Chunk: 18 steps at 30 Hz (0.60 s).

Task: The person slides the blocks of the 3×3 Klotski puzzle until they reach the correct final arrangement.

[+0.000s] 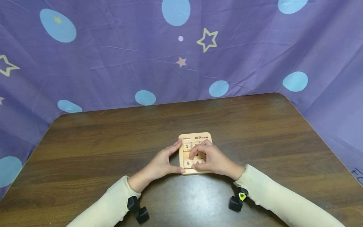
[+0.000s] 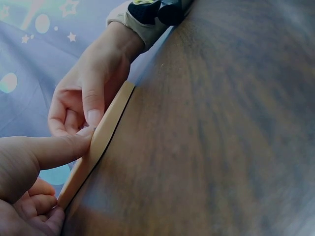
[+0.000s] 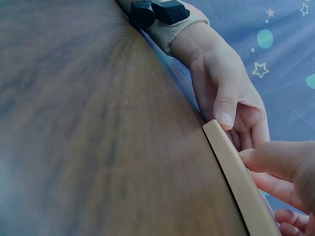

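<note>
A light wooden number slide puzzle (image 1: 195, 171) lies flat on the table. Its tiles 1 (image 1: 187, 146) and 5 (image 1: 188, 163) show at the left, with a gap in the tray between them. My left hand (image 1: 161, 162) holds the board's left side, fingers along the upper edge and thumb at the lower corner. Over the tiles arches my right hand (image 1: 216, 159), covering the right columns. Its index fingertip is by the gap, and its thumb tip is at the 4 tile (image 1: 197, 162). In the left wrist view the puzzle's side edge (image 2: 106, 128) stands beside both thumbs.
A dark brown wooden table (image 1: 113, 135) carries the board near its middle. Behind it hangs a purple cloth (image 1: 113, 63) with blue spots and stars. Black wrist cameras (image 1: 137, 209) are strapped over pale sleeves (image 1: 283, 195).
</note>
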### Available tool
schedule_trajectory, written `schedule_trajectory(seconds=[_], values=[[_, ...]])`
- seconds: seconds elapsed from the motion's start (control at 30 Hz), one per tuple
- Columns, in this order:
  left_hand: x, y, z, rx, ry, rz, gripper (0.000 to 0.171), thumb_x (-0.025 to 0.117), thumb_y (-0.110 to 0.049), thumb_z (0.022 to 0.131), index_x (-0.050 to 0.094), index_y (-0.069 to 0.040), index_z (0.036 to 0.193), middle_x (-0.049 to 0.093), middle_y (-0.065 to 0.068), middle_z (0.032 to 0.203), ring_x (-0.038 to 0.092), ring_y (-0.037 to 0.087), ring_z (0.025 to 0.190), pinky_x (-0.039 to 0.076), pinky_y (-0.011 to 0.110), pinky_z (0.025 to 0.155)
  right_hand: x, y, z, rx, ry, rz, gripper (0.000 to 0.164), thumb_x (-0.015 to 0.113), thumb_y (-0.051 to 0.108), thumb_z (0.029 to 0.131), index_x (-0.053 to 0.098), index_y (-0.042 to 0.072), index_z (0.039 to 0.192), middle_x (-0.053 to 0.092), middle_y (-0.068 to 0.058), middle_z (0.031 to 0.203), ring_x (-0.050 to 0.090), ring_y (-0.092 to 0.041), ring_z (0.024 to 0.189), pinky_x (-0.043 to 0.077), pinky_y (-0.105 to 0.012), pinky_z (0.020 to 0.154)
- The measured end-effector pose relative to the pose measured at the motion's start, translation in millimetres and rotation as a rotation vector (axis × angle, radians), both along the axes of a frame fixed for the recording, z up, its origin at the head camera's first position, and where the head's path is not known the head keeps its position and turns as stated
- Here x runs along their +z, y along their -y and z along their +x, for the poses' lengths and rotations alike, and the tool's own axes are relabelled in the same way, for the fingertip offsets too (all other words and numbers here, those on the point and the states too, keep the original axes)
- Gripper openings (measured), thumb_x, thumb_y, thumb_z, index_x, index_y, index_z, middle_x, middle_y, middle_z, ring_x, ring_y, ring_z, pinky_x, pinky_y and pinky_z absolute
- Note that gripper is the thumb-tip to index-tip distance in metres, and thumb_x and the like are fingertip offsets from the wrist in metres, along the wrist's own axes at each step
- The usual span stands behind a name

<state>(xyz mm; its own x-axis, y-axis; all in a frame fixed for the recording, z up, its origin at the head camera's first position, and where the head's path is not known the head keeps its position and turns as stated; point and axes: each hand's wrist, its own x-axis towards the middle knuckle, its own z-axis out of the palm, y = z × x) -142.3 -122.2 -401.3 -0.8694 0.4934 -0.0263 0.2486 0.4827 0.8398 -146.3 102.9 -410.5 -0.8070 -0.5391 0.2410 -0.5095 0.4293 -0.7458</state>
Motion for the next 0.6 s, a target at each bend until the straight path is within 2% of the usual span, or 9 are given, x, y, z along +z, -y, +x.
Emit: schedule_trajectory(seconds=[0.2,0.4,0.6], values=[[0.2,0,0.5,0.005,0.003,-0.015,0.097,0.085,-0.018,0.066,0.031,-0.001,0.145,0.027,0.01,0.152,0.024,0.027,0.14,0.017,0.046,0.114,-0.8,5,-5.7,-0.055,-0.009,0.011,0.027,0.082,0.013,0.066,0.066,0.017,0.087,0.059,0.006,0.089,0.042,-0.012,0.081,0.038,-0.025,0.07],[0.6,-1,0.7,0.006,0.003,-0.025,0.097,0.085,-0.018,0.067,0.031,-0.002,0.145,0.026,0.008,0.152,0.023,0.027,0.14,0.017,0.046,0.114,-2.0,8,-13.0,-0.114,-0.016,-0.006,0.026,0.083,0.011,0.065,0.066,0.016,0.085,0.062,0.005,0.086,0.045,-0.013,0.081,0.04,-0.027,0.073],[0.7,0,0.8,0.005,0.002,-0.027,0.097,0.085,-0.017,0.067,0.031,-0.003,0.145,0.026,0.008,0.153,0.023,0.027,0.14,0.017,0.047,0.114,-2.1,7,-14.3,-0.118,-0.021,-0.024,0.026,0.083,0.01,0.066,0.066,0.014,0.085,0.063,0.004,0.085,0.047,-0.013,0.081,0.041,-0.027,0.073]])
